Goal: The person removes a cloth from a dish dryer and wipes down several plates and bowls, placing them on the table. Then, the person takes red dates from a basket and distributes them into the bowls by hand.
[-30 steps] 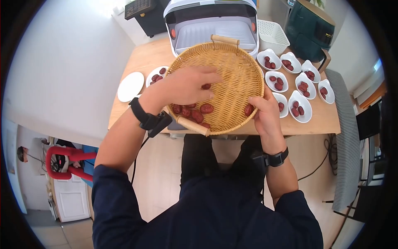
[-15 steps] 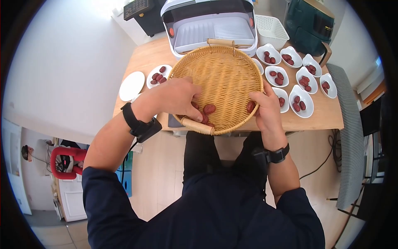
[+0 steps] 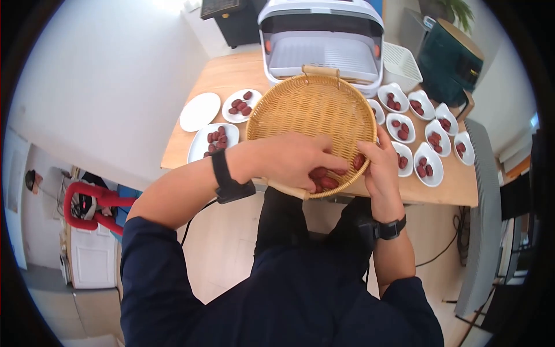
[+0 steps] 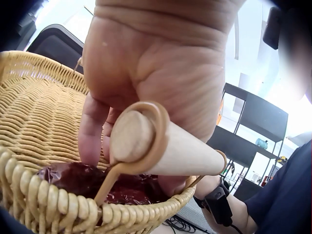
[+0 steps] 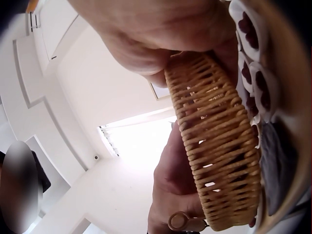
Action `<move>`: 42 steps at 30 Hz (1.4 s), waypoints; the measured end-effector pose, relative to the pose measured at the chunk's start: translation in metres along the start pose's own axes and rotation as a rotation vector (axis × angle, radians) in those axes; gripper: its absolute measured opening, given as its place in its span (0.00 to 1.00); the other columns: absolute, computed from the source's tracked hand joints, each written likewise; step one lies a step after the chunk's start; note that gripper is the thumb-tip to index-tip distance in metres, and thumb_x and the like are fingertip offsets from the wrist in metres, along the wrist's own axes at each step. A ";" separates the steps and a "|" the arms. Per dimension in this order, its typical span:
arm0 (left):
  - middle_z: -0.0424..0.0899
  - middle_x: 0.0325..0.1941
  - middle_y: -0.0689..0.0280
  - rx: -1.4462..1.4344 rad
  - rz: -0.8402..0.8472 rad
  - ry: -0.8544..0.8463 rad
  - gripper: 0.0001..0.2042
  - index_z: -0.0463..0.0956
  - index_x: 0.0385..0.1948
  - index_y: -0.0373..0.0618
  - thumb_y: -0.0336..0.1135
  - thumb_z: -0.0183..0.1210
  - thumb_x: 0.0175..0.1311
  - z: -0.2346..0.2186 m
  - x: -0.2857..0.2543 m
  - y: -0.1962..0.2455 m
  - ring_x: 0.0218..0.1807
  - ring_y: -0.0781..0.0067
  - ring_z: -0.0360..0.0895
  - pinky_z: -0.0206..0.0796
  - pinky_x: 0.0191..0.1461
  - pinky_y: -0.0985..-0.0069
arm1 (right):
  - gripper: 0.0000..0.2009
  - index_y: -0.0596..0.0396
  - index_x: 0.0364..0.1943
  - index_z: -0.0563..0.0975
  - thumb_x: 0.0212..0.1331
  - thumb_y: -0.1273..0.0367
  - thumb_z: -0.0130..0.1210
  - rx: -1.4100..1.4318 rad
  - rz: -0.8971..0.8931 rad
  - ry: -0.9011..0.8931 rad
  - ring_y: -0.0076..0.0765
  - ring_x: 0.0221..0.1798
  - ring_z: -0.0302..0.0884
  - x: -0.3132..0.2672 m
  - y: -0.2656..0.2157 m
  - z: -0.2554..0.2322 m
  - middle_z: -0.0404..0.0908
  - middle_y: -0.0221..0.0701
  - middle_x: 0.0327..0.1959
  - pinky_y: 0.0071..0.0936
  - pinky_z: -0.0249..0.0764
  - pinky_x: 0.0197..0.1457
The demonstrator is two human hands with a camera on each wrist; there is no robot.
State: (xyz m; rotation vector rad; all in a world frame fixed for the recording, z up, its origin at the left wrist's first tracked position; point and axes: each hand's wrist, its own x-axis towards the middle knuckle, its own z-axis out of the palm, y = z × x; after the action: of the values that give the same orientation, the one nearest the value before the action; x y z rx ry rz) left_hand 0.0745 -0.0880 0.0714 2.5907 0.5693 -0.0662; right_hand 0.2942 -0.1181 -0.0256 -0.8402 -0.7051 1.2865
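Note:
My right hand (image 3: pixel 381 165) grips the right rim of a round wicker basket (image 3: pixel 306 110), its thumb over the edge. A red date (image 3: pixel 359 161) lies inside beside that thumb. The basket is tilted toward me, its two wooden handles at the far and near sides. My left hand (image 3: pixel 295 159) reaches in over the near handle (image 4: pixel 180 151). Its fingers (image 4: pixel 90 134) point down, nearly straight, and touch several red dates (image 3: pixel 328 183) gathered at the near side. In the left wrist view the handle and wicker rim partly hide the fingertips and dates (image 4: pixel 73 178).
Several small white bowls (image 3: pixel 428 178) with red dates stand on the right of the wooden table (image 3: pixel 225 69). On the left are white plates, two with dates (image 3: pixel 243 97) and one bare (image 3: pixel 200 112). A white appliance (image 3: pixel 324 49), white basket (image 3: pixel 402 66) and green appliance (image 3: pixel 451 55) stand behind.
My left hand has moved across the basket to the right, along its near side, and the dates there now lie further right. The right hand keeps its grip on the rim.

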 end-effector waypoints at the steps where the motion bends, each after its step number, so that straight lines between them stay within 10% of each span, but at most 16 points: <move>1: 0.77 0.57 0.58 0.037 0.035 -0.007 0.30 0.78 0.64 0.60 0.34 0.68 0.55 0.004 -0.001 -0.002 0.53 0.51 0.80 0.75 0.56 0.59 | 0.32 0.64 0.71 0.66 0.60 0.79 0.59 0.016 0.006 0.006 0.27 0.39 0.84 -0.001 0.001 0.002 0.83 0.35 0.48 0.23 0.81 0.37; 7: 0.75 0.57 0.62 0.318 0.161 -0.007 0.20 0.83 0.53 0.57 0.38 0.69 0.56 0.012 -0.011 0.005 0.57 0.58 0.77 0.78 0.53 0.61 | 0.32 0.64 0.71 0.66 0.59 0.80 0.57 0.027 0.068 -0.098 0.35 0.61 0.80 -0.006 0.007 0.004 0.78 0.39 0.63 0.31 0.79 0.61; 14: 0.76 0.41 0.65 0.551 0.313 0.126 0.15 0.80 0.50 0.53 0.42 0.61 0.64 0.024 -0.022 -0.003 0.45 0.68 0.80 0.79 0.35 0.69 | 0.30 0.63 0.70 0.67 0.61 0.78 0.58 -0.061 0.128 -0.219 0.25 0.40 0.84 -0.001 0.010 0.006 0.84 0.34 0.49 0.22 0.82 0.39; 18: 0.79 0.42 0.60 0.651 0.225 0.091 0.14 0.72 0.58 0.56 0.38 0.49 0.73 0.022 -0.028 0.001 0.40 0.62 0.84 0.81 0.36 0.66 | 0.31 0.64 0.71 0.66 0.61 0.78 0.58 -0.003 0.137 -0.164 0.27 0.45 0.86 -0.005 0.013 0.026 0.84 0.37 0.51 0.26 0.84 0.46; 29: 0.81 0.45 0.59 -0.086 0.048 0.090 0.16 0.80 0.49 0.50 0.31 0.67 0.57 0.017 -0.036 -0.028 0.45 0.52 0.84 0.76 0.49 0.58 | 0.30 0.63 0.70 0.67 0.61 0.78 0.59 0.022 0.191 -0.183 0.31 0.52 0.85 -0.002 0.024 0.039 0.83 0.38 0.55 0.28 0.84 0.52; 42: 0.82 0.44 0.62 0.087 0.102 0.096 0.18 0.79 0.54 0.50 0.35 0.67 0.61 0.022 -0.044 -0.028 0.41 0.55 0.84 0.76 0.45 0.58 | 0.29 0.61 0.69 0.69 0.61 0.78 0.59 -0.031 0.183 -0.196 0.30 0.53 0.84 0.001 0.032 0.052 0.83 0.36 0.55 0.28 0.82 0.52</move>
State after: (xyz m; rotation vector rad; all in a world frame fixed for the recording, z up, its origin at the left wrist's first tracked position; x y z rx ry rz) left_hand 0.0247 -0.0929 0.0459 2.7146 0.4766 0.0695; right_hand 0.2346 -0.1074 -0.0252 -0.8254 -0.8194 1.5407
